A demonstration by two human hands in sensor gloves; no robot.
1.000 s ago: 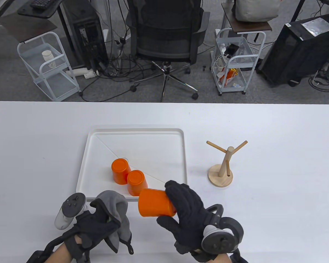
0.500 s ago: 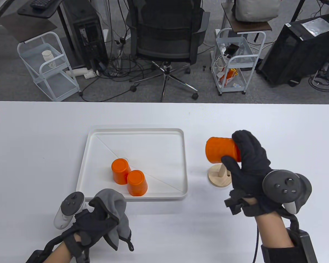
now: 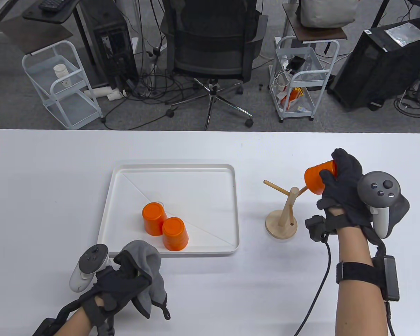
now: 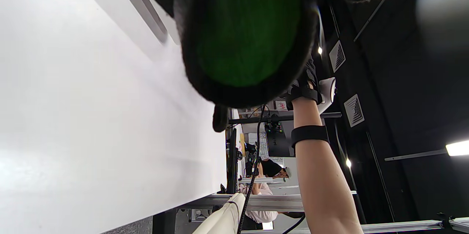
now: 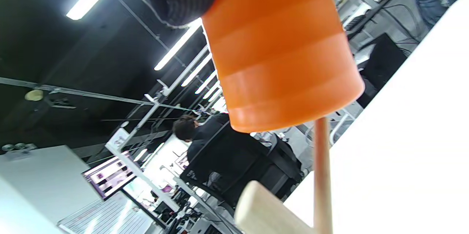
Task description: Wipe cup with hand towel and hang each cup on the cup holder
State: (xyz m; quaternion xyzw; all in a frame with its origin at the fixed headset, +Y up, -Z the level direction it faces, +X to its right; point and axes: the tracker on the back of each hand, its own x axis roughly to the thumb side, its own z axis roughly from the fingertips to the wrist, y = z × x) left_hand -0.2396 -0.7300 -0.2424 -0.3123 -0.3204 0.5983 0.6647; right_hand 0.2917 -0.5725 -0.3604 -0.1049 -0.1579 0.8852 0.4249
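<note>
Over the cup holder (image 3: pixel 281 213), the right hand (image 3: pixel 339 190) grips a light, smooth cup (image 3: pixel 316 179), probably slippery; the left hand (image 3: pixel 126 283) clutches the soft towel (image 3: pixel 148 269).

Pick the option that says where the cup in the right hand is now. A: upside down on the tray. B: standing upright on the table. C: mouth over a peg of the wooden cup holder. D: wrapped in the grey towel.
C: the right hand holds the orange cup with its mouth over the tip of a peg of the wooden cup holder.
</note>
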